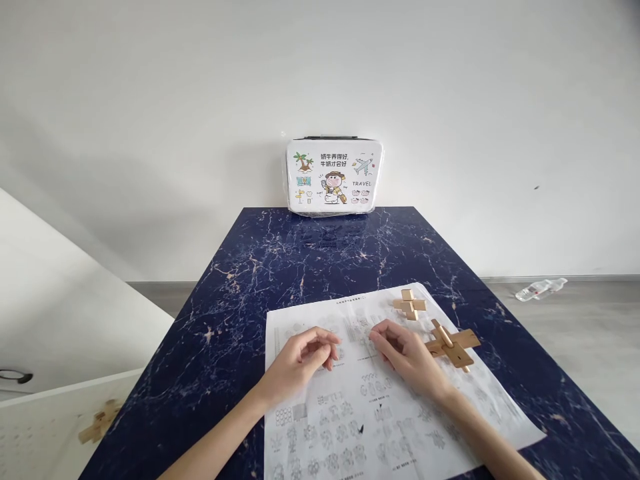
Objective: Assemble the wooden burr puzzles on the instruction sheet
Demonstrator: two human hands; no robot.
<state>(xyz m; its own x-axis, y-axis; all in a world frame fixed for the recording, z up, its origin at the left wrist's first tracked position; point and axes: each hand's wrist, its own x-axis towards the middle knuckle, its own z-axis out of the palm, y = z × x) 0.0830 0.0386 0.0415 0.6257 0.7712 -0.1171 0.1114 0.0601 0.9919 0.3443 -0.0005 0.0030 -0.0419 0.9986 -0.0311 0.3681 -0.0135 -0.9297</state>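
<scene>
Both of my hands rest on a printed instruction sheet (360, 413) that lies on a dark blue marble-patterned table (310, 267). My left hand (303, 360) lies with its fingers loosely curled, and I see nothing in it. My right hand (405, 353) is also loosely curled on the paper, just left of a large wooden interlocking puzzle (453, 343), perhaps touching it. A smaller wooden cross puzzle (410, 305) sits on the sheet's far right corner, clear of both hands.
A white cartoon-printed case (334, 177) stands against the wall at the table's far edge. Another wooden puzzle piece (100, 421) lies on a white surface at the lower left. A plastic bottle (543, 289) lies on the floor at the right.
</scene>
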